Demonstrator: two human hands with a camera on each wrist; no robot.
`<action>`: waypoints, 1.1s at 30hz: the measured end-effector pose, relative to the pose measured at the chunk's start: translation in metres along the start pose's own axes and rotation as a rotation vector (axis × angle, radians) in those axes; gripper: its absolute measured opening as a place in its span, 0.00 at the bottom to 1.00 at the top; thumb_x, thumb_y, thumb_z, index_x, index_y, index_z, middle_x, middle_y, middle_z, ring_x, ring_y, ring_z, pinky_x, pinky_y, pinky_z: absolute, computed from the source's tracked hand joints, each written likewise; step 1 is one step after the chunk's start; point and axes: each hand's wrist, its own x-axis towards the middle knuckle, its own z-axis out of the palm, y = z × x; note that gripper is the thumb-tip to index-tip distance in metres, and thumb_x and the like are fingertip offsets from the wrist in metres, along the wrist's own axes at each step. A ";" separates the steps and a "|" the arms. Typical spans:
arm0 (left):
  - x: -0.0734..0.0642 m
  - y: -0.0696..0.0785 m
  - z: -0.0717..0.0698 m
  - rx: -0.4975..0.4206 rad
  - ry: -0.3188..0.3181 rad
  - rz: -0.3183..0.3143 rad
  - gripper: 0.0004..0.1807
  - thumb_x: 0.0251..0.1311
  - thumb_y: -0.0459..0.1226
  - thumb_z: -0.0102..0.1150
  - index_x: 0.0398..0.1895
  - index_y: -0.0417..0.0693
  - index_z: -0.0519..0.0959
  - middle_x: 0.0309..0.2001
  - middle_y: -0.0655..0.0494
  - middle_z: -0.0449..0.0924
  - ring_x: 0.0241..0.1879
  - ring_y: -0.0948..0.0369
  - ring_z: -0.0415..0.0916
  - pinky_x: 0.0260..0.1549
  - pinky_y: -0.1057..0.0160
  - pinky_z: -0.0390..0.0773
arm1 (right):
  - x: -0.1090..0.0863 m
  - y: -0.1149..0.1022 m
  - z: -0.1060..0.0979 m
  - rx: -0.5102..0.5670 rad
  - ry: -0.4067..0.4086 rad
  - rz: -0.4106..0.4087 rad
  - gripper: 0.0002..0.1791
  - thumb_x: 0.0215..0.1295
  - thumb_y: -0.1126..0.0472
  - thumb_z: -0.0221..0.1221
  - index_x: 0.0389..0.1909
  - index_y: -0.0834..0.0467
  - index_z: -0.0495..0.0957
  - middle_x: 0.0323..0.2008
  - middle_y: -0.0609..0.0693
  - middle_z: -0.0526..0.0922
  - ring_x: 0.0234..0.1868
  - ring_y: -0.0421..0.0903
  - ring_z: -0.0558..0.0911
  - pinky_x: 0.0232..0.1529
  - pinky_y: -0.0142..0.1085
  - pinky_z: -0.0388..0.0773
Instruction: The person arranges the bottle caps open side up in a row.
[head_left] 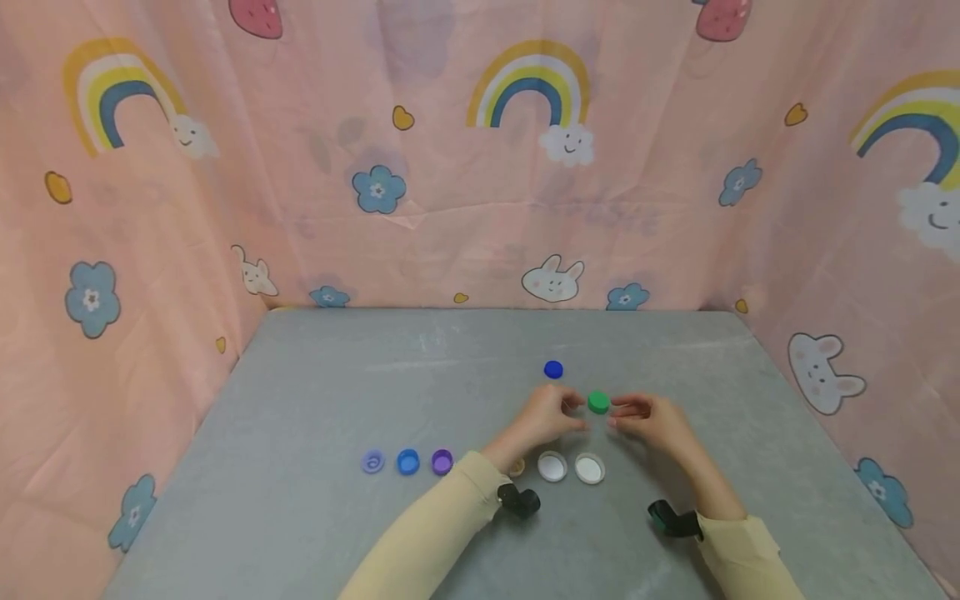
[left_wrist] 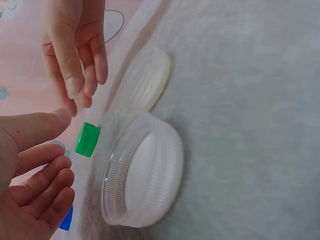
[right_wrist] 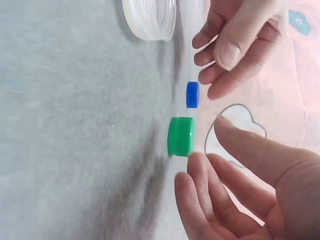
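Observation:
On the grey table a green bottle cap [head_left: 598,402] lies between my two hands. My left hand [head_left: 546,415] is on its left side, with loosely bent fingers and nothing in them. From the right my right hand [head_left: 656,422] faces it, fingers extended and holding nothing. The right wrist view shows the green cap [right_wrist: 181,136] close to the right fingertips; whether they touch it I cannot tell. Just beyond the left hand sits a dark blue cap [head_left: 553,369], seen also past the green one in the right wrist view.
Nearer me runs a row of upturned caps: lavender [head_left: 372,461], blue [head_left: 408,462], purple [head_left: 442,461], a tan one [head_left: 517,468] partly hidden by the left wrist, and two white ones, the left [head_left: 552,467] and the right [head_left: 590,468]. A pink patterned curtain [head_left: 450,250] surrounds the table.

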 end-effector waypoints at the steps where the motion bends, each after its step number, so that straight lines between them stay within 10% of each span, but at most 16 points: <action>1: 0.003 0.000 0.000 -0.003 0.007 -0.007 0.19 0.47 0.39 0.72 0.44 0.44 0.82 0.39 0.53 0.83 0.37 0.64 0.77 0.34 0.75 0.73 | 0.003 0.000 0.000 -0.005 0.008 0.008 0.23 0.58 0.56 0.65 0.52 0.64 0.78 0.41 0.60 0.85 0.40 0.51 0.84 0.36 0.35 0.79; 12: 0.017 -0.007 0.004 -0.019 0.036 -0.089 0.21 0.47 0.40 0.73 0.46 0.44 0.82 0.41 0.53 0.84 0.40 0.62 0.78 0.37 0.73 0.75 | 0.024 0.004 0.010 -0.016 0.038 0.022 0.25 0.57 0.57 0.66 0.53 0.66 0.76 0.45 0.64 0.83 0.46 0.59 0.82 0.42 0.44 0.80; 33: 0.022 -0.003 0.014 0.166 0.008 -0.006 0.19 0.49 0.43 0.71 0.46 0.49 0.84 0.40 0.59 0.85 0.42 0.64 0.74 0.42 0.72 0.71 | 0.030 0.012 0.018 -0.009 0.052 0.010 0.21 0.53 0.63 0.68 0.49 0.66 0.79 0.42 0.62 0.84 0.43 0.57 0.83 0.45 0.48 0.78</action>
